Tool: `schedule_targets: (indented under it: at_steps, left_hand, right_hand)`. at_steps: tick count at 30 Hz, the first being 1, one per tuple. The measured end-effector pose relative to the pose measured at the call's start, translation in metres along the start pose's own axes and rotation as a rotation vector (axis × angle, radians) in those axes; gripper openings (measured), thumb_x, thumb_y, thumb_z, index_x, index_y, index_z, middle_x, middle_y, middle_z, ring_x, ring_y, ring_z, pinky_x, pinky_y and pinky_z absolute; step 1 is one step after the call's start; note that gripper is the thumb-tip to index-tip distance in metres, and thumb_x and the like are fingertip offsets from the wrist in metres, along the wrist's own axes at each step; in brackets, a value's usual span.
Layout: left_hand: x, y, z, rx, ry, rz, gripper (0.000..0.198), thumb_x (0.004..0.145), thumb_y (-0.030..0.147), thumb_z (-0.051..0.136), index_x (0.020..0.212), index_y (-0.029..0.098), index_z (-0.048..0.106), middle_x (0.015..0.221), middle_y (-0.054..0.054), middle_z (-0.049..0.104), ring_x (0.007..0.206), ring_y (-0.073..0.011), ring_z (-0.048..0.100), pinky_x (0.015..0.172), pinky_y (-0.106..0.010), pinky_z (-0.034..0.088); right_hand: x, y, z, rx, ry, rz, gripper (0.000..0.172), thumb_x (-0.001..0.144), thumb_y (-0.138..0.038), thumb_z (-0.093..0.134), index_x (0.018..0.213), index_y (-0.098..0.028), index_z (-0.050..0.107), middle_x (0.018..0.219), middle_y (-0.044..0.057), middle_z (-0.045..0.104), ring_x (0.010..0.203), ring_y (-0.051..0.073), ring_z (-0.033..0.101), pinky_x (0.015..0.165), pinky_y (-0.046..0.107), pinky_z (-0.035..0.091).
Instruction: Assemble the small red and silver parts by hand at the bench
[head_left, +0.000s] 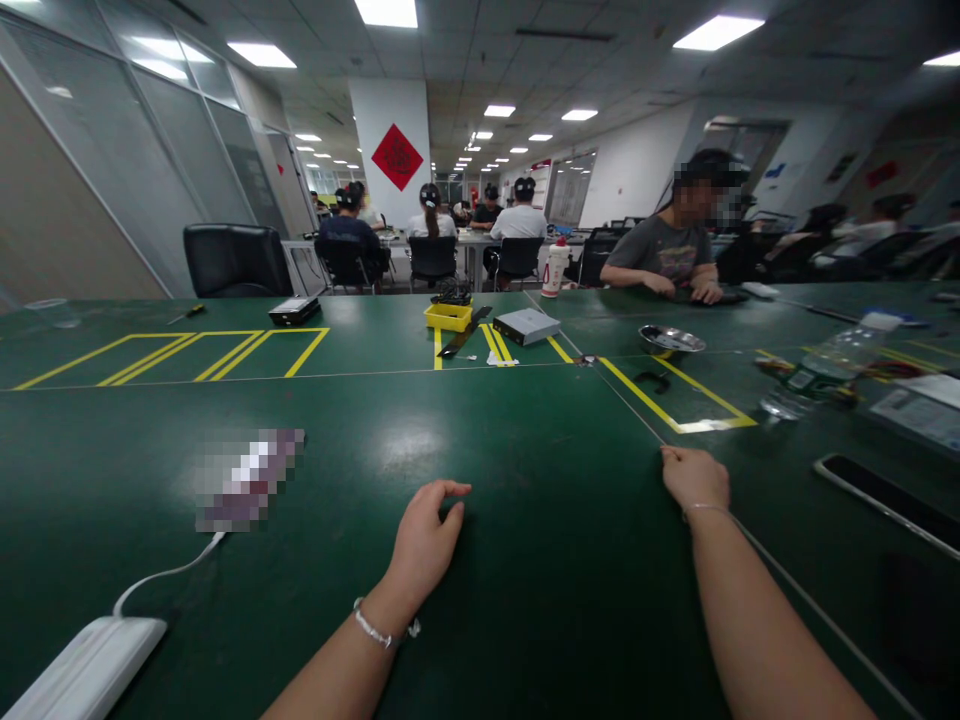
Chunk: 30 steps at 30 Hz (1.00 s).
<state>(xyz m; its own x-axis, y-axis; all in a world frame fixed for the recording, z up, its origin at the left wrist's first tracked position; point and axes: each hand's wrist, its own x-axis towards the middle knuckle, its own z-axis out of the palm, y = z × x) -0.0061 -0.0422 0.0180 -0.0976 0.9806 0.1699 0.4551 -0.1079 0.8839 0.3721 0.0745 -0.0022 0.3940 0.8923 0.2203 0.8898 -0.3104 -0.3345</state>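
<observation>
My left hand (429, 532) rests on the green table (540, 600), thumb and index finger apart, with nothing between them. To its right, my right hand (696, 480) is closed on the tabletop, fingers curled under beside a table seam. What it holds, if anything, is hidden. Beyond the right hand lies a yellow tape outline (637, 395) with a black curved piece (651, 381) in it. A phone (896, 500) lies right of that hand. Left of my left hand, a blurred flat device (251, 480) is joined by a white cable (166, 573) to a white power bank (86, 665).
Further back are a yellow bin (448, 318) with black cables, a grey box-shaped drive (526, 326), a black drive (295, 311), and a metal bowl (672, 340). A water bottle (829, 368) stands tilted-looking at right. A person (667, 250) sits across the table.
</observation>
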Motion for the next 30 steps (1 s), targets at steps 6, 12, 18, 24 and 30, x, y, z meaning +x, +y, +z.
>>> schedule_targets:
  at_steps: [6,12,18,24,30]
  left_hand:
    - [0.001,-0.004,0.004,0.082,0.036,0.108,0.024,0.071,0.017,0.046,0.094,0.022,0.053,0.120,-0.004,0.047,0.111,-0.0188,0.042,0.095,-0.038,0.030]
    - [-0.001,-0.005,0.007,0.290,-0.064,0.169,0.036,0.076,0.020,0.042,0.112,0.022,0.044,0.129,-0.005,0.039,0.119,-0.0173,0.033,0.099,-0.036,0.025]
    - [-0.003,-0.013,0.013,0.472,-0.183,0.194,0.044,0.077,0.029,0.042,0.121,0.023,0.038,0.132,-0.006,0.036,0.124,-0.0230,0.023,0.100,-0.048,0.015]
    - [-0.002,-0.008,0.010,0.420,-0.216,0.181,0.044,0.073,0.027,0.048,0.117,0.027,0.044,0.126,-0.005,0.044,0.121,-0.0247,0.029,0.100,-0.048,0.011]
    - [-0.001,-0.006,0.007,0.269,-0.166,0.140,0.037,0.073,0.024,0.047,0.110,0.028,0.050,0.113,-0.004,0.056,0.115,-0.0224,0.039,0.100,-0.046,0.010]
  right_hand:
    - [-0.019,-0.048,-0.008,0.007,0.130,-0.231,0.037,0.077,-0.031,0.035,0.100,-0.014,0.058,0.105,0.012,0.054,0.101,0.023,0.045,0.087,0.039,0.033]
    - [-0.094,-0.136,-0.004,0.239,-0.171,-0.802,0.039,0.079,-0.034,0.036,0.111,-0.018,0.051,0.120,0.008,0.046,0.115,0.020,0.034,0.096,0.038,0.026]
    - [-0.149,-0.164,0.004,0.311,-0.535,-1.052,0.050,0.074,-0.045,0.045,0.121,-0.033,0.036,0.133,0.001,0.032,0.124,0.024,0.020,0.099,0.049,0.012]
    - [-0.108,-0.147,-0.005,0.295,-0.433,-0.976,0.035,0.076,-0.034,0.043,0.109,-0.026,0.051,0.114,0.005,0.052,0.109,0.021,0.042,0.093,0.039,0.030]
    - [-0.035,-0.073,-0.021,-0.162,0.022,-0.199,0.039,0.074,-0.034,0.043,0.101,-0.008,0.053,0.098,0.021,0.051,0.094,0.031,0.047,0.075,0.042,0.039]
